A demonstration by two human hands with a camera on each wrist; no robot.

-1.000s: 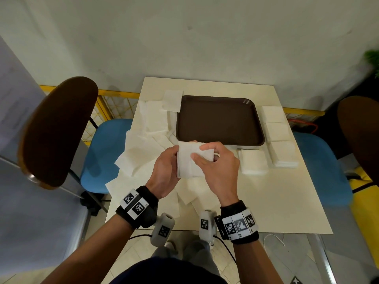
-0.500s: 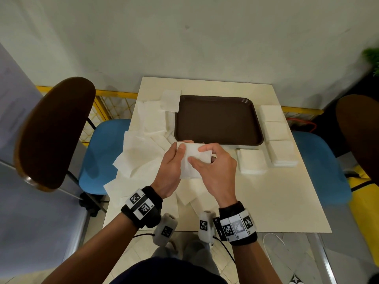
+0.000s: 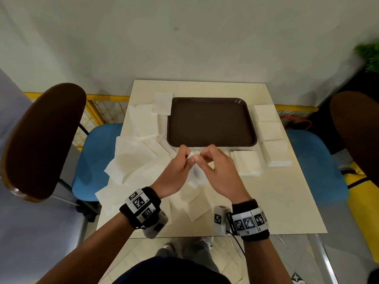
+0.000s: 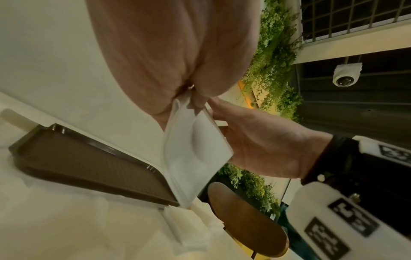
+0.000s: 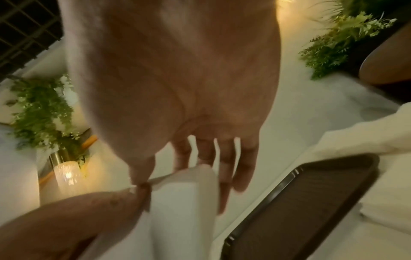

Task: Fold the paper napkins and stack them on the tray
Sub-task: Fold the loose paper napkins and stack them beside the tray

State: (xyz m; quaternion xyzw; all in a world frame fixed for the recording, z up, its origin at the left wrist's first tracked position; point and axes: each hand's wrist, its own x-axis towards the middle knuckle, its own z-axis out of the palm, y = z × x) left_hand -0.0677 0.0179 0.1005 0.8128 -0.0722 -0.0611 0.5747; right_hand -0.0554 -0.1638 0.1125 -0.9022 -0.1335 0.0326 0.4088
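— Napkin (image 3: 194,171) location?
— It is held above the table (image 3: 276,201), at six o'clock from the brown tray (image 3: 211,121), pinched at its top edge by the left hand (image 3: 176,175) and the right hand (image 3: 221,175).
— Other napkins?
— Loose sheets (image 3: 133,158) are spread at nine o'clock of the hands; folded stacks (image 3: 266,130) are lined at three o'clock of the tray

Head view looks down; wrist views closely share the tray (image 3: 211,121).
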